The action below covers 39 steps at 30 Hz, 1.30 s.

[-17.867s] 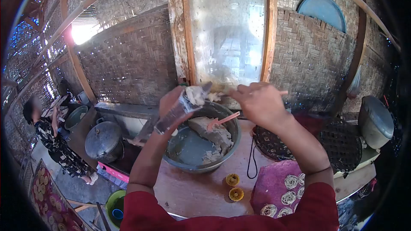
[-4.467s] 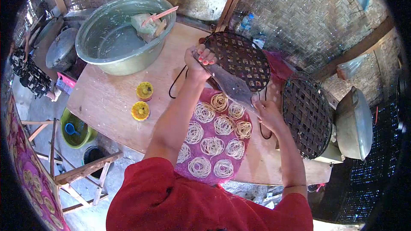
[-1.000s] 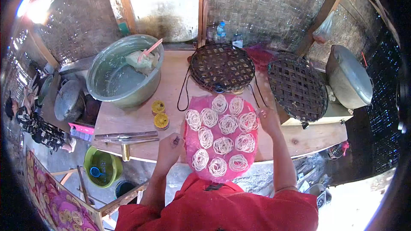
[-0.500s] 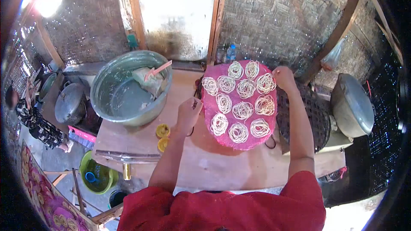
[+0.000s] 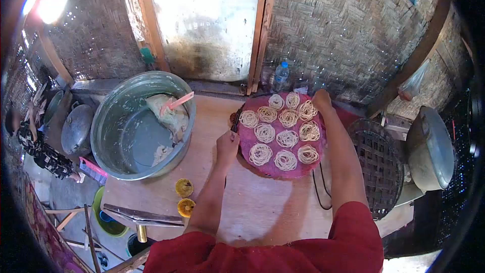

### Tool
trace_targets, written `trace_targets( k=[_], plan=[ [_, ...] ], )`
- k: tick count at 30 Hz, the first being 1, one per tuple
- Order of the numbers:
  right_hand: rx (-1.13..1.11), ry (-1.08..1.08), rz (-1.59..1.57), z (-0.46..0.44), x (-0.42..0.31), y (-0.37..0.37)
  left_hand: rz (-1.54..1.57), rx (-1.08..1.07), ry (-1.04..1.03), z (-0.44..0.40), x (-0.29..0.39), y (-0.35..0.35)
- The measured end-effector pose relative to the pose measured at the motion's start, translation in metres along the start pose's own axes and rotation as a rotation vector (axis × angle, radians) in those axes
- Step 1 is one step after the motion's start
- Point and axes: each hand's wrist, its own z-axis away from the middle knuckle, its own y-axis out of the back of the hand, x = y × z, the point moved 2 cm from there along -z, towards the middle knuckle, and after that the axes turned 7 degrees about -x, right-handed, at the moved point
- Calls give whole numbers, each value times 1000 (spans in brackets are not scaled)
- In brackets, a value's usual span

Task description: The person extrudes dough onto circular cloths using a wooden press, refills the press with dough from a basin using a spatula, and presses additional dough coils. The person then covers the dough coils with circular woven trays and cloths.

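Observation:
A round tray (image 5: 275, 168) covered in pink cloth sits toward the far side of the table, bearing several coiled nests of pale noodles (image 5: 287, 139). My left hand (image 5: 228, 145) is closed at its left edge, around a black cord (image 5: 235, 121) that runs up beside the rim. At the far right edge, my right hand (image 5: 322, 102) is closed on the tray's rim; its fingertips are partly hidden. A dark cord loop (image 5: 322, 192) hangs on the right side, between the tray and my forearm.
On the left stands a large grey-green basin (image 5: 136, 172) holding dough (image 5: 172, 116) and a pink-handled tool (image 5: 181, 101). Two yellow moulds (image 5: 185, 187) lie near my left forearm. A dark woven rack (image 5: 376, 167) and large metal pot (image 5: 429, 149) stand right; a water bottle (image 5: 281, 75) stands behind.
The tray looks smaller and sits lower in the view, farther from me. Both hands have moved with it, and my view has shifted. The cord loop on the right shows more fully.

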Motion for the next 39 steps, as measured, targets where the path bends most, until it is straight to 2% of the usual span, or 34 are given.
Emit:
trace_targets(
  k=[5,7,12,14,15,16,18,19,21,22,23,24,25,26,28,30,31,33,34,37,39],
  plan=[
    [-60,-26,-81,14,-17,27,32,25,-12,-4,-9,-1],
    [-111,-4,-61,13,-17,22,36,14,5,-3,2,3],
    [-121,-120,-95,17,-16,1,11,-9,10,-2,-1,0],
    [-119,-80,-82,14,-19,2,-76,263,-259,7,3,5],
    [-115,-41,-70,12,-23,3,-76,265,-252,18,13,11],
    [-124,-33,-67,13,-31,8,44,161,-224,36,32,19],
    [-99,202,7,27,-77,34,271,-62,-163,70,34,11],
    [-124,236,2,50,-109,49,275,-160,-200,96,38,8],
    [-55,402,-581,118,-183,83,182,-337,-346,148,57,13],
    [-146,481,-642,149,-215,82,173,-313,-315,169,51,18],
    [-233,557,-698,183,-244,84,69,-366,-416,192,48,19],
    [-457,505,-802,221,-277,98,-34,-424,-521,211,45,21],
    [-620,633,-1029,230,-298,7,-39,-410,-504,225,38,25],
    [-700,643,-809,267,-322,53,-83,-401,-492,238,27,30],
    [-664,924,-913,306,-362,25,-173,-380,-503,255,8,38],
    [-658,830,-765,331,-390,10,-211,-368,-441,265,-1,46],
    [-643,816,-762,338,-397,8,-245,-363,-391,267,-4,47],
    [-730,656,-827,338,-401,3,-234,-356,-424,266,-7,44],
    [-672,712,-767,332,-401,2,-227,-334,-428,265,-6,43],
    [-621,711,-784,286,-373,15,-221,-353,-434,263,-2,47],
    [-625,587,-905,226,-341,17,-229,-351,-445,262,-7,43]
  ],
)
